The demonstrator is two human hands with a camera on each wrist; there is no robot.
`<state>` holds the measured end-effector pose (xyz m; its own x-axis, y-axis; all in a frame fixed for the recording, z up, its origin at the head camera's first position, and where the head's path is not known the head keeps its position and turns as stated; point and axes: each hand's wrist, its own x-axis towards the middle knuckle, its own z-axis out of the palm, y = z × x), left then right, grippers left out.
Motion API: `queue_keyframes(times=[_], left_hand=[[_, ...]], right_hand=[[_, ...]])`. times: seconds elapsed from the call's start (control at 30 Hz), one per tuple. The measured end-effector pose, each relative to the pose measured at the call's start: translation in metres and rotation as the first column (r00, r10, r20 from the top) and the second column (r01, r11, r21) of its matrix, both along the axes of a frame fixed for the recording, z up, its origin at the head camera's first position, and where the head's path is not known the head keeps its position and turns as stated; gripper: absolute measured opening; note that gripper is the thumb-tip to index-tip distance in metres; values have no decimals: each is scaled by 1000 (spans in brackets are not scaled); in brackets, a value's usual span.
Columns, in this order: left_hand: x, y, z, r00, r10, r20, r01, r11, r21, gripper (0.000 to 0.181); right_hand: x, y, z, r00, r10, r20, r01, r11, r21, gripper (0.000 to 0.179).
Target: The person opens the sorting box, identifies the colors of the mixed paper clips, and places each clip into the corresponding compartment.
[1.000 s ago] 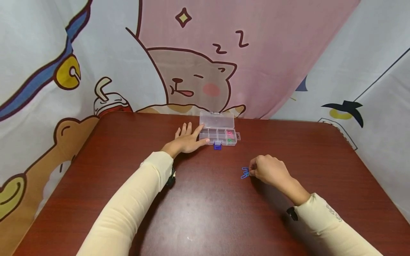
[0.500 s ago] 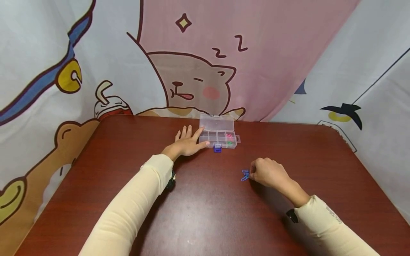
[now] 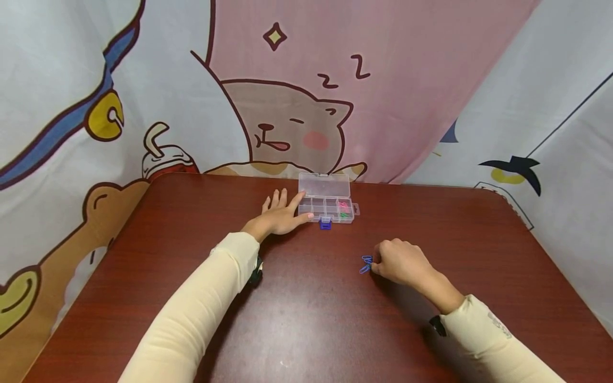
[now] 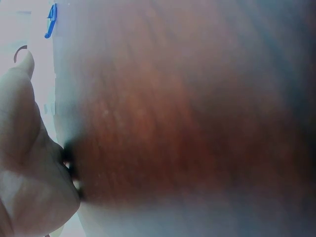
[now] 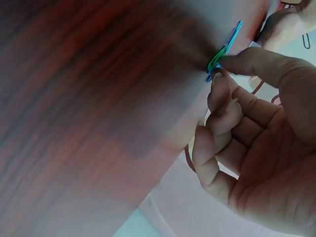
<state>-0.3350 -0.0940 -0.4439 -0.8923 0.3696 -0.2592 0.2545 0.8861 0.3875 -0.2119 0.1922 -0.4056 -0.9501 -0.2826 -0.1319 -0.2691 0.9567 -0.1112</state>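
Observation:
My left hand (image 3: 282, 217) is spread at the left end of a clear compartment box (image 3: 313, 186), its thumb and index finger against the box. The lid stands raised at the back, and a blue latch (image 3: 325, 225) hangs in front. Pink clips (image 3: 342, 205) and green clips (image 3: 344, 215) lie in the right-hand compartments. Right of centre, my right hand (image 3: 401, 261) is low over the table with curled fingers. Its thumb and index finger pinch a green paper clip (image 5: 215, 60), seen in the right wrist view. Blue paper clips (image 3: 365, 268) lie right at those fingertips.
The brown table (image 3: 297, 308) reaches back to a printed cloth (image 3: 407, 96) with cartoon animals, which also hangs along both sides. A hanging tab (image 3: 356, 209) sticks out from the box's right end.
The head view has tilted slightly, so the scene sits a little lower. The blue paper clips have shifted slightly at my right fingertips. My left hand keeps its place on the box.

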Motion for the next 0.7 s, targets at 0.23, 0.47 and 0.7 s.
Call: queue_keyframes(times=[0.23,0.47,0.7], left_hand=[[4,0,4,1000,-11,-25,12,1000,16,80],[1,0,-1,1000,-6,-14,6,1000,28,80],[2,0,1,1000,-1,-10,1,1000,22,78]], right_hand=[[0,0,1,1000,10,16,-10,1000,-8,14],[-1,0,5,999,11,42,-10,1000,-16,15],[0,-1,5,998,31,56,-30,999,-14,11]])
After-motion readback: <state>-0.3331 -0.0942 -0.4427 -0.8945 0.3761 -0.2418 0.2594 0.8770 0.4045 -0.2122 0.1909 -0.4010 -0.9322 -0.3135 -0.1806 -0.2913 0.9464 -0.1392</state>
